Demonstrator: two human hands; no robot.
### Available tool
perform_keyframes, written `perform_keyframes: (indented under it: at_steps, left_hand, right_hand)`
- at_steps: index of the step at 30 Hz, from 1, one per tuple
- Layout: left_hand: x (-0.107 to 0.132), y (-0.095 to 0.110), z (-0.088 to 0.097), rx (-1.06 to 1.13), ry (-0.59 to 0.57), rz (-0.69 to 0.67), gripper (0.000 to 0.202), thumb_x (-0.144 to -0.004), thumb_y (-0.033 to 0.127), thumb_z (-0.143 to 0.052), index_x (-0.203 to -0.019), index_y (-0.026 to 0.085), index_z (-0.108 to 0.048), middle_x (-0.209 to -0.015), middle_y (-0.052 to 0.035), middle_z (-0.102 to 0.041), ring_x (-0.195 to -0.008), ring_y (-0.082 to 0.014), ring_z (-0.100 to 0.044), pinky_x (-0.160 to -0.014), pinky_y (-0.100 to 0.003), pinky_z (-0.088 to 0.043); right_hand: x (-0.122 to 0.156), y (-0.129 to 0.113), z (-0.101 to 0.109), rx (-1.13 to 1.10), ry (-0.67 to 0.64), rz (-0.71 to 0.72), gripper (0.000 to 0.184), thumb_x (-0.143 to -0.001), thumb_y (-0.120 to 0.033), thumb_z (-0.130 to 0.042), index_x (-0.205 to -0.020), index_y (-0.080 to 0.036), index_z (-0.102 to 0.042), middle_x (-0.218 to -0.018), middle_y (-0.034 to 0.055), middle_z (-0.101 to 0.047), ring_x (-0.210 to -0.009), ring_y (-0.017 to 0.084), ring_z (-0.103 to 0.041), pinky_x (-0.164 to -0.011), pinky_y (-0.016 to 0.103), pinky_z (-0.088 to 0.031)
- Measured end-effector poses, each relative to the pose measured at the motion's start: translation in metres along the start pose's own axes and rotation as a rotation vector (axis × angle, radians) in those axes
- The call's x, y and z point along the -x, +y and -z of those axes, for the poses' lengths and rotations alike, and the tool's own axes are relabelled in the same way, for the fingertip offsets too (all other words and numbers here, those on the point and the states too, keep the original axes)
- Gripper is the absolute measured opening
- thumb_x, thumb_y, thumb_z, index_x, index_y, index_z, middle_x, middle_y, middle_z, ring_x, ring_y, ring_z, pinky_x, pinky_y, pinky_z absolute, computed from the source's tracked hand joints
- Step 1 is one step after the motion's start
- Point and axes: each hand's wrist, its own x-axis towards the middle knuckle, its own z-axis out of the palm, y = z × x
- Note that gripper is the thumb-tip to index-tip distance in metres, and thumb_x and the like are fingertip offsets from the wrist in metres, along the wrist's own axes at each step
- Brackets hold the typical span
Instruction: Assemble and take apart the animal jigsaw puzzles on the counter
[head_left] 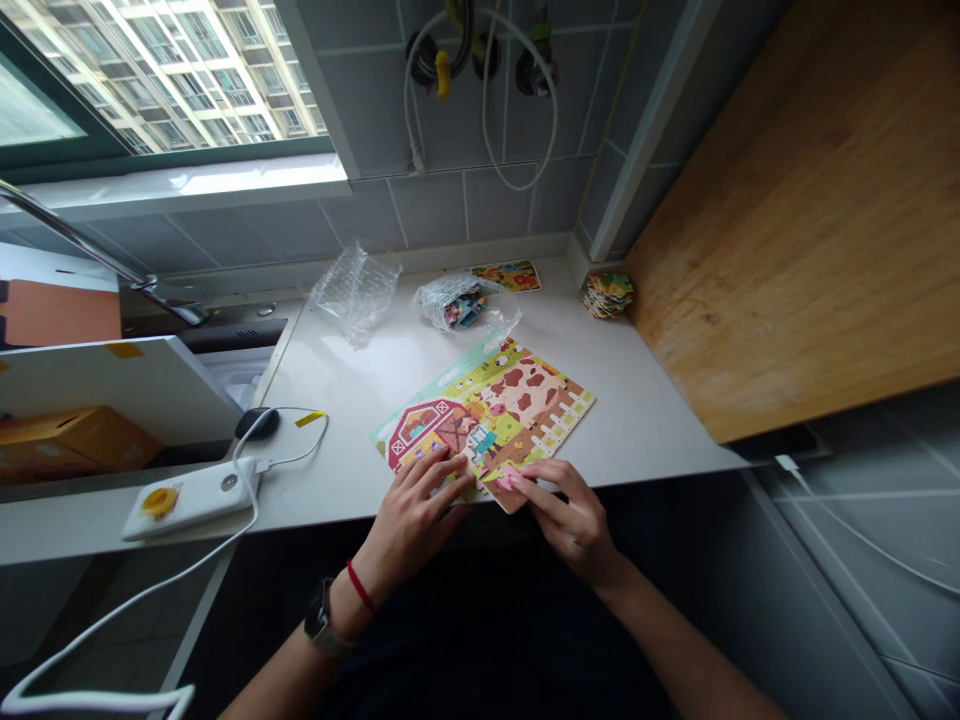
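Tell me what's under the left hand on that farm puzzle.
The left hand rests on the lower edge of the farm jigsaw puzzle, just below a red barn. Yellow puzzle artwork shows by the fingertips; whatever lies under the palm is covered.

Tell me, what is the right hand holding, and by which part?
The right hand pinches a small pink-and-tan cardboard jigsaw piece in its fingers, gripping the piece near its upper right edge.

Your right hand (570, 520) can slide over the white counter (660, 420) beside the puzzle (487, 415). Up top, plastic bags (356, 295) block you; on the left, a power bank (187, 498).
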Motion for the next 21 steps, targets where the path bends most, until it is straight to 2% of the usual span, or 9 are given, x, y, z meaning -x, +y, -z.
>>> perform_keyframes:
  at_steps: [3,6,9,14,18,21]
  left_hand:
    - [0.001,0.001,0.000,0.003,0.014,-0.006,0.030,-0.098,0.024,-0.069,-0.128,0.024,-0.069,-0.133,-0.0104,-0.072,-0.135,-0.0325,-0.060,-0.108,-0.054,-0.055]
    - [0.001,0.001,0.000,0.023,0.030,-0.010,0.025,-0.099,0.024,-0.069,-0.124,0.024,-0.070,-0.130,-0.0095,-0.074,-0.133,-0.0318,-0.062,-0.107,-0.053,-0.056]
    - [-0.001,0.001,0.001,0.059,0.045,-0.021,0.021,-0.099,0.026,-0.068,-0.120,0.022,-0.071,-0.128,-0.0093,-0.075,-0.130,-0.0304,-0.064,-0.105,-0.051,-0.058]
    - [-0.006,-0.003,0.006,0.054,0.042,-0.062,0.022,-0.101,0.029,-0.067,-0.121,0.021,-0.070,-0.126,-0.0095,-0.077,-0.125,-0.0299,-0.068,-0.101,-0.049,-0.062]
    - [-0.010,-0.005,0.011,0.017,0.060,-0.143,0.021,-0.102,0.028,-0.065,-0.120,0.020,-0.069,-0.124,-0.0092,-0.078,-0.120,-0.0297,-0.073,-0.095,-0.044,-0.065]
    - [-0.014,-0.005,0.014,0.015,0.098,-0.177,0.020,-0.102,0.024,-0.064,-0.121,0.018,-0.068,-0.122,-0.0093,-0.079,-0.114,-0.0272,-0.076,-0.092,-0.039,-0.066]
  right_hand:
    - [-0.003,0.013,0.015,0.124,-0.122,0.035,0.044,-0.097,-0.004,-0.061,-0.134,-0.026,-0.069,-0.122,0.0131,-0.070,-0.117,0.027,-0.065,-0.097,0.046,-0.059]
    - [-0.010,0.025,0.027,0.188,-0.294,0.079,0.034,-0.099,-0.011,-0.060,-0.128,-0.023,-0.072,-0.121,0.0137,-0.071,-0.115,0.027,-0.067,-0.094,0.045,-0.060]
    - [-0.021,0.032,0.033,0.239,-0.397,0.127,0.027,-0.100,-0.017,-0.064,-0.125,-0.020,-0.073,-0.120,0.0145,-0.073,-0.112,0.027,-0.068,-0.094,0.045,-0.061]
    - [-0.042,0.040,0.037,0.301,-0.486,0.264,0.024,-0.099,-0.023,-0.068,-0.121,-0.017,-0.072,-0.121,0.0147,-0.074,-0.112,0.028,-0.070,-0.095,0.044,-0.061]
    - [-0.053,0.043,0.039,0.326,-0.510,0.453,0.024,-0.104,-0.023,-0.060,-0.122,-0.011,-0.070,-0.111,0.0152,-0.077,-0.103,0.025,-0.073,-0.087,0.040,-0.062]
    - [-0.055,0.042,0.042,0.330,-0.486,0.512,0.026,-0.107,-0.021,-0.054,-0.127,-0.010,-0.067,-0.110,0.0144,-0.077,-0.101,0.024,-0.073,-0.087,0.038,-0.062]
